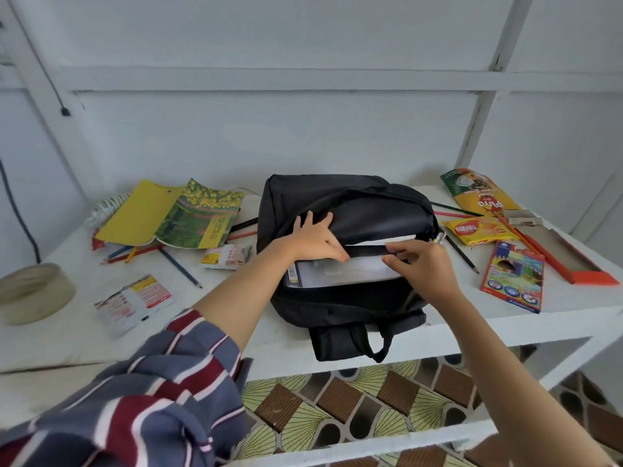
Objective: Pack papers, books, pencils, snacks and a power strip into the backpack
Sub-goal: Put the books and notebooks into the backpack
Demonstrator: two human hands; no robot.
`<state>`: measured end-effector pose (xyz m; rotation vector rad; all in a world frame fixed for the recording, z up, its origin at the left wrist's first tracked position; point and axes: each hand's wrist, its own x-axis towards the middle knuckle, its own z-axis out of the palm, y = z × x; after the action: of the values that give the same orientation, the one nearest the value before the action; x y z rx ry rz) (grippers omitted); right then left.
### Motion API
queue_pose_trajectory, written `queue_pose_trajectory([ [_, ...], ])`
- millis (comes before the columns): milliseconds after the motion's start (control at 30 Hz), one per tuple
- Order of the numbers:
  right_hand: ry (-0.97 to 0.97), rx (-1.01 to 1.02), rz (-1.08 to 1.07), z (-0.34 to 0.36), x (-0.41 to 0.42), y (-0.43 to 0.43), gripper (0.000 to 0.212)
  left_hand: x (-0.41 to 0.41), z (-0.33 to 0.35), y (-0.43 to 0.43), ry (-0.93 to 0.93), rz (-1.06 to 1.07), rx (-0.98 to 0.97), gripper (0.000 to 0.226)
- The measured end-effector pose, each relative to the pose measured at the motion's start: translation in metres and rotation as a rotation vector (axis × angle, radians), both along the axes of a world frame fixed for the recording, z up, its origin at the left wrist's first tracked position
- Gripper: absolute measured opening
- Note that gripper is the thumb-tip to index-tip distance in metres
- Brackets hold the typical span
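The backpack (354, 197) lies mid-frame on the table (505, 323), with papers (347, 273) showing in its open mouth just below both hands. The left hand (313, 241) presses spread fingers on the flap, and the right hand (421, 267) pinches the flap's edge. Books (175, 215) lie at upper left.

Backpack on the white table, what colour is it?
The backpack is plain black, clearest in the head view.

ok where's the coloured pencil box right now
In the head view, the pencil box lies flat on the right of the white table, just right of the backpack, in front of the yellow wafer packet.
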<state>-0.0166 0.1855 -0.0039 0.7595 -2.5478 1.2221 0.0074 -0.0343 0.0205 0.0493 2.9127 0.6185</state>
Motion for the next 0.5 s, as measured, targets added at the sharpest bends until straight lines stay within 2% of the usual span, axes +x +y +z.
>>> queue_pose_trajectory([
  [133, -0.02, -0.005, 0.044, 0.01, 0.013, 0.004, 0.028, 0.013, 0.005, 0.007, 0.129, 0.064, 0.094, 0.024],
  [267, -0.027, -0.073, 0.102, 0.03, 0.026, -0.004, 0.027, 0.034, 0.022, 0.002, 0.255, 0.142, 0.339, 0.027],
  [500, -0.096, -0.188, 0.304, 0.063, 0.043, -0.07, 0.024, 0.073, 0.036, -0.053, 0.59, 0.361, 0.52, 0.021],
])
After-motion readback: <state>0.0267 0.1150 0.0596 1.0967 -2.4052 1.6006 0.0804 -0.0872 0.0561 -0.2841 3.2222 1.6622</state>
